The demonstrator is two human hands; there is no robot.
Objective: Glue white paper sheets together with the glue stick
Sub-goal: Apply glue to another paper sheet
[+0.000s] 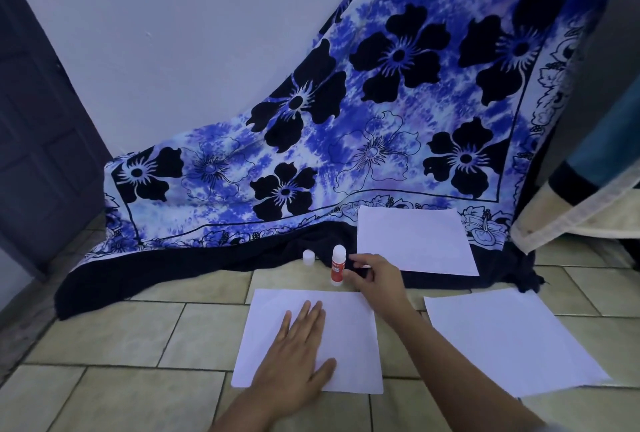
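Glue stick (338,265) stands upright on the tile floor (138,345), right at the dark hem of the blue floral cloth (381,102), just past the far edge of the near sheet (346,327). It has a red label and a white top. A small white cap (308,257) sits separately to its left, near but not touching. Right hand (375,276) is at the stick's right side, fingers curled, fingertips (354,261) right up against the tube. Can't tell if it's actually pinching the tube or only next to it. Left hand (298,352) lies palm down on the near sheet, fingers straight and together, thumb out, pressing the paper flat to the floor. Second sheet (512,338) lies flat on the tiles to the right, apart from the near one. Third sheet (415,241) lies further back, resting on the cloth's lower border and dark hem, behind the right hand. The cloth is draped up against a pale wall (173,33). Dark door (34,120) at left, pale edged fabric (571,210) hanging at the right edge.
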